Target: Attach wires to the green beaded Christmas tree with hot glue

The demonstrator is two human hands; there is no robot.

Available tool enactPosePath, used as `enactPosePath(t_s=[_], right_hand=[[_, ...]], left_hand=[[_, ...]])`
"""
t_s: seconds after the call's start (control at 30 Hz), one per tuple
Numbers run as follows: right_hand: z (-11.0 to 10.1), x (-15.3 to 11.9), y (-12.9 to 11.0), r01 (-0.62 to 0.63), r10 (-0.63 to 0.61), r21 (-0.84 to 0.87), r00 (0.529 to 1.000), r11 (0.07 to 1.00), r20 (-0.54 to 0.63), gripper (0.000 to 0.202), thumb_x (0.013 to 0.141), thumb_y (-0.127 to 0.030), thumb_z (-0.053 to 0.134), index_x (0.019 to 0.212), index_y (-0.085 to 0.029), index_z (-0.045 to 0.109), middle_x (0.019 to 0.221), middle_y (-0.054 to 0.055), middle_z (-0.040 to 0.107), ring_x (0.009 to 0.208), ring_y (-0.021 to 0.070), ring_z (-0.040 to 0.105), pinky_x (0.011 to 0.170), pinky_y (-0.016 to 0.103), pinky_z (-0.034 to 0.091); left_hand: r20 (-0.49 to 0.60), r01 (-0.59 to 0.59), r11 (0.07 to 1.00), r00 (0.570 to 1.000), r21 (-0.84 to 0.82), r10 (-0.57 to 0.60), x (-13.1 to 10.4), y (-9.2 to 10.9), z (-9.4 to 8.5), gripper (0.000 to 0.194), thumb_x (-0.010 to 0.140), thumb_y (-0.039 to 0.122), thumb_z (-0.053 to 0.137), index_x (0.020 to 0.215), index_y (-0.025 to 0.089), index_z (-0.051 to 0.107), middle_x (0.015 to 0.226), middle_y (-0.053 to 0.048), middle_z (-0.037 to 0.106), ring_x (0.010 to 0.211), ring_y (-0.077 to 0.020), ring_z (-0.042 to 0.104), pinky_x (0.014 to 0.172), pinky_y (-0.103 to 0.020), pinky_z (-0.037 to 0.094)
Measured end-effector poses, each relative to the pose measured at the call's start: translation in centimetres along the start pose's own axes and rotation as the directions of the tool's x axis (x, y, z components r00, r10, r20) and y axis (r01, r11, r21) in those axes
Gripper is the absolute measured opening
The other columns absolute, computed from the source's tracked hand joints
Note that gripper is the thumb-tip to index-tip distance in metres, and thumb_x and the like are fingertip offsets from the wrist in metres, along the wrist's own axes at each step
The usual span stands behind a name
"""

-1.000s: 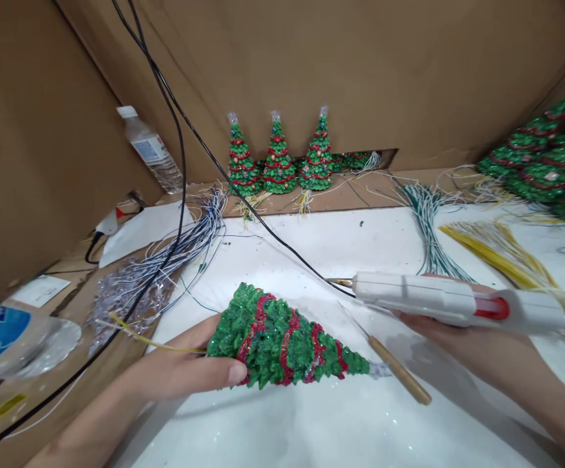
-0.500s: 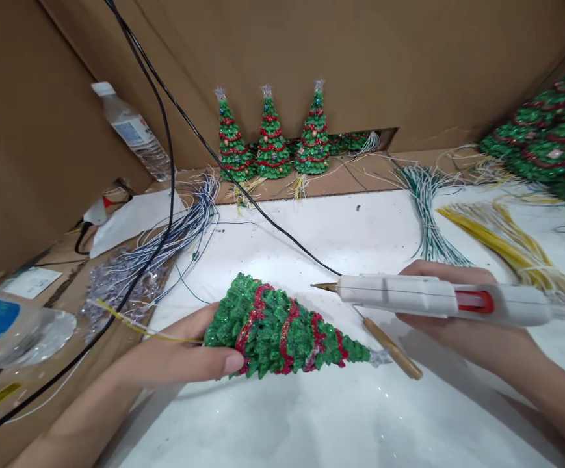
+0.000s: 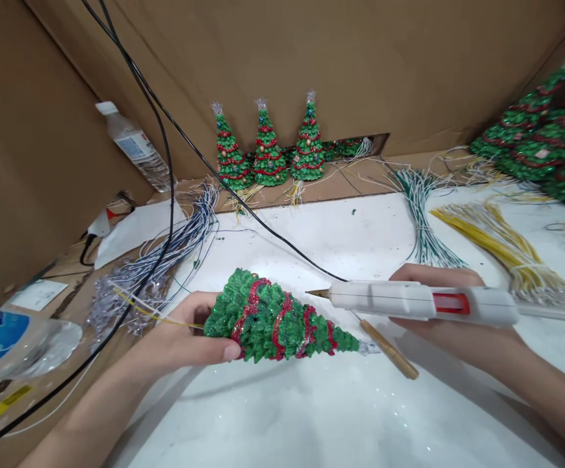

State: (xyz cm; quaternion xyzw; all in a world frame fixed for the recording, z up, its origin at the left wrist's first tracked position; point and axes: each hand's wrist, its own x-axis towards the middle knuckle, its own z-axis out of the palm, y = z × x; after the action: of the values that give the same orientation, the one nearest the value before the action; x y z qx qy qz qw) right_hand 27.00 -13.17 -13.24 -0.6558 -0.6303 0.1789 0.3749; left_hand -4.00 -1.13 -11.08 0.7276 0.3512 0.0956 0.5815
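My left hand (image 3: 184,338) grips a green Christmas tree figure (image 3: 272,318) by its base, thumb on the near side. The tree lies on its side with its clear star tip pointing right, and a yellow wire trails left from the base. In my right hand (image 3: 448,305) is a white glue gun (image 3: 384,299), its brass-coloured nozzle pointing left, just above the upper part of the tree and apart from it. A wooden-handled tool (image 3: 392,351) lies on the white table (image 3: 302,416) beside the star tip.
Three finished-looking trees (image 3: 269,153) stand at the back. Blue-white (image 3: 179,224), green-white (image 3: 423,218) and yellow (image 3: 497,244) wire bundles lie around. Bottles (image 3: 136,146) are at the left, more trees (image 3: 530,136) at the right. A black cable (image 3: 282,234) crosses the view.
The held tree has moved slightly left and up in view, its tip raised a little. The glue gun has shifted slightly left. The camera view has also shifted a little.
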Motion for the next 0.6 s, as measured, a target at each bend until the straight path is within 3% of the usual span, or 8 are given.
enactPosePath(t_s=[0.1, 0.2, 0.43, 0.5, 0.6], right_hand=[[0.2, -0.1, 0.2, 0.041, -0.041, -0.038, 0.999, 0.998, -0.005, 0.005, 0.066, -0.025, 0.062, 0.063, -0.022, 0.06, 0.051, -0.008, 0.057, 0.043, 0.0083, 0.047, 0.041, 0.019, 0.035], [0.3, -0.3, 0.4, 0.076, -0.078, -0.073, 0.997, 0.994, -0.022, 0.003, 0.064, -0.025, 0.06, 0.064, -0.023, 0.058, 0.049, -0.008, 0.054, 0.042, 0.0085, 0.045, 0.041, 0.019, 0.035], [0.1, -0.5, 0.5, 0.173, -0.172, -0.122, 0.985, 0.977, 0.016, 0.007, 0.061, -0.026, 0.06, 0.067, -0.024, 0.057, 0.048, -0.009, 0.046, 0.039, 0.0084, 0.039, 0.041, 0.021, 0.032], [0.0, -0.5, 0.5, 0.189, -0.186, -0.131, 0.982, 0.973, 0.033, 0.009, 0.061, -0.026, 0.057, 0.069, -0.024, 0.059, 0.049, -0.008, 0.046, 0.039, 0.0086, 0.04, 0.041, 0.022, 0.032], [0.0, -0.7, 0.2, 0.199, -0.195, -0.157, 0.98, 0.967, 0.045, 0.01, 0.062, -0.027, 0.055, 0.07, -0.023, 0.059, 0.05, -0.008, 0.049, 0.039, 0.0092, 0.042, 0.042, 0.022, 0.032]], left_hand=[[0.065, -0.066, 0.998, 0.996, 0.004, 0.066, 0.0, 0.2, -0.1, 0.011, 0.065, 0.019, 0.069, 0.071, 0.014, 0.061, 0.064, 0.005, 0.056, 0.06, -0.0067, 0.047, 0.054, -0.014, 0.037], [0.056, -0.129, 0.99, 0.99, 0.063, 0.126, -0.1, 0.0, -0.1, 0.011, 0.064, 0.015, 0.069, 0.069, 0.015, 0.059, 0.067, 0.006, 0.054, 0.063, -0.0067, 0.048, 0.057, -0.013, 0.039], [0.047, -0.202, 0.952, 0.979, 0.228, 0.197, -0.7, -1.0, 0.0, 0.012, 0.066, 0.025, 0.067, 0.073, 0.016, 0.062, 0.069, 0.004, 0.057, 0.068, -0.0102, 0.052, 0.068, -0.019, 0.046], [0.023, -0.166, 0.949, 0.986, 0.269, 0.166, -1.1, -1.0, 0.2, 0.014, 0.068, 0.028, 0.065, 0.071, 0.016, 0.059, 0.068, 0.004, 0.056, 0.069, -0.0109, 0.051, 0.071, -0.02, 0.046], [-0.101, -0.063, 0.955, 0.99, 0.29, 0.096, -1.8, -1.0, 0.7, 0.023, 0.065, 0.033, 0.067, 0.081, 0.018, 0.061, 0.08, 0.002, 0.06, 0.079, -0.0148, 0.053, 0.077, -0.025, 0.045]])
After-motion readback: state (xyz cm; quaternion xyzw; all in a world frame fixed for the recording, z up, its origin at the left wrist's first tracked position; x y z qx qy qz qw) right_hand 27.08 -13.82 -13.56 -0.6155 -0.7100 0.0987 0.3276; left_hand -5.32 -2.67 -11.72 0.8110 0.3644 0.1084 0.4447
